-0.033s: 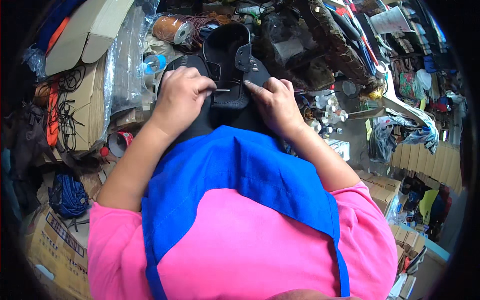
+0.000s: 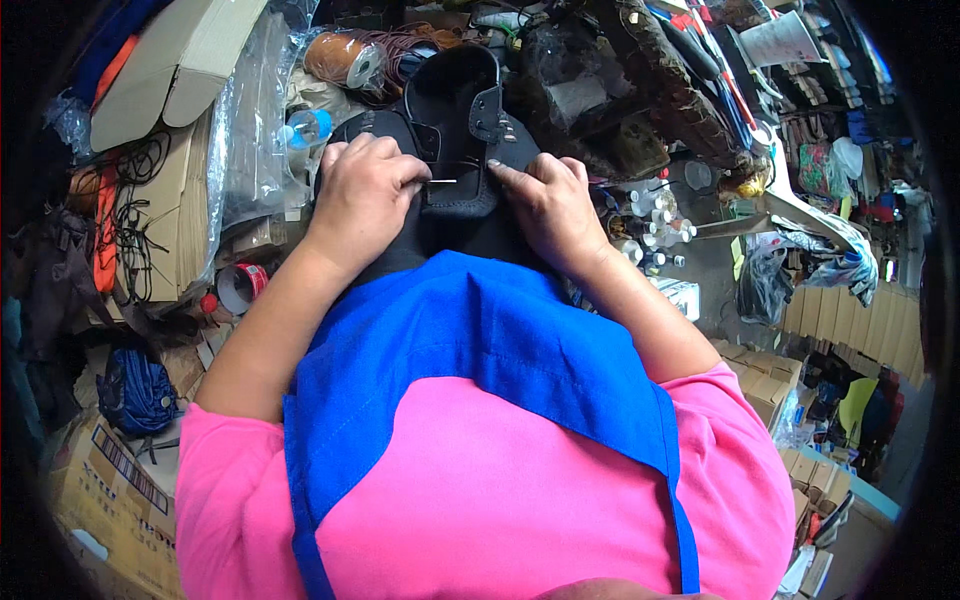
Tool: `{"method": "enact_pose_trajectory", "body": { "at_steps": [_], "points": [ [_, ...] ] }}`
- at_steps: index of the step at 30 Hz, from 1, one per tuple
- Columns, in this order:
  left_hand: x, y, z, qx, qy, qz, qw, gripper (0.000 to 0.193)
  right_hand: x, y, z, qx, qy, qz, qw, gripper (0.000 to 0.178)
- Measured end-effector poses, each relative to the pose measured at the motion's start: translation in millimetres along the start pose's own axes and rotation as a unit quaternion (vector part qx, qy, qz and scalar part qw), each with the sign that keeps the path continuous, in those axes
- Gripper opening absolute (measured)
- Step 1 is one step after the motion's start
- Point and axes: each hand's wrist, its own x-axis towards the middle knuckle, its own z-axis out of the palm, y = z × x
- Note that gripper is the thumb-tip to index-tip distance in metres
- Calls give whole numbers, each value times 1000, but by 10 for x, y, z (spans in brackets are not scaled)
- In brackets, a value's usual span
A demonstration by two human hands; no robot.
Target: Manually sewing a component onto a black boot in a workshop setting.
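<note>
A black leather shoe (image 2: 462, 198) rests on my lap over dark cloth, its heel end away from me and its toe toward me. Stitching runs around the toe, and small metal fittings show on its side flaps. My left hand (image 2: 366, 198), at the shoe's left edge, is closed in a pinch on a thin, pale needle (image 2: 444, 181), which points right across the shoe. My right hand (image 2: 552, 208) grips the shoe's right edge, its index finger pressed against the side and the other fingers curled. The right thumb is hidden.
A blue apron (image 2: 480, 300) covers my lap. Left are cardboard (image 2: 165, 70), clear plastic sheeting (image 2: 255, 130), a plastic bottle (image 2: 308, 128) and a tape roll (image 2: 240, 288). An orange thread spool (image 2: 340, 58) lies beyond the shoe. Several small bottles (image 2: 655, 225) stand to the right.
The needle in my left fingers has shifted very slightly left. The shoe and my right hand look the same.
</note>
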Motion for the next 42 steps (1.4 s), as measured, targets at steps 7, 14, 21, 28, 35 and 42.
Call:
{"method": "enact_pose_trajectory", "body": {
  "at_steps": [7, 14, 21, 28, 35, 42],
  "points": [
    [166, -36, 205, -88, 15, 5, 996, 15, 193, 382, -80, 301, -135, 103, 938, 39],
    [172, -83, 264, -65, -7, -2, 998, 18, 456, 595, -161, 336, -233, 88, 908, 28],
    [177, -90, 255, -65, -13, 4, 998, 20, 542, 614, -193, 329, -264, 62, 904, 24],
    [175, -96, 258, -59, -18, 11, 998, 20, 549, 590, -218, 326, -267, 68, 904, 24],
    [169, -104, 286, -55, -13, 9, 998, 18, 541, 600, -217, 342, -267, 57, 899, 22],
    [181, -92, 279, -48, -24, -3, 999, 16, 543, 646, -174, 380, -269, 67, 882, 21]
  ]
}}
